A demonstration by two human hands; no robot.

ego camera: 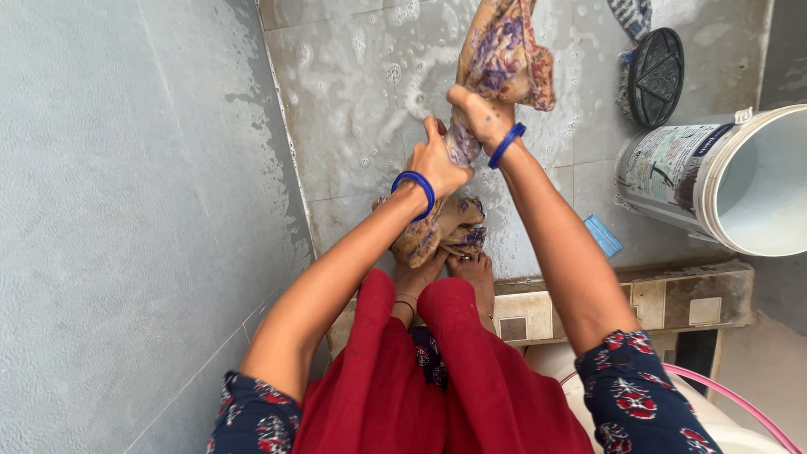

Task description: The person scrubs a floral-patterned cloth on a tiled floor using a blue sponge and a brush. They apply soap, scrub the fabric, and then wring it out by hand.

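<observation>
Above the wet, soapy floor (353, 92), wrung between both hands: patterned cloth (503, 52). Left hand (437, 164) clamped around the twisted middle, right hand (481, 118) gripping just above, fingers (459, 96) wrapped tight. Loose top bunched beyond the right hand, lower end heaped by bare feet (471, 271). White bucket (740, 181) off right.

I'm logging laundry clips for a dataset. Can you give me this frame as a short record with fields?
setting: wet, soapy tiled floor beside a grey wall
left hand: grips the twisted patterned cloth, blue bangle on the wrist
right hand: grips the same cloth higher up, blue bangle
cloth: wrung between both hands, lower end bunched above the feet
nearby: white bucket on its side, round black lid, blue scrap
</observation>
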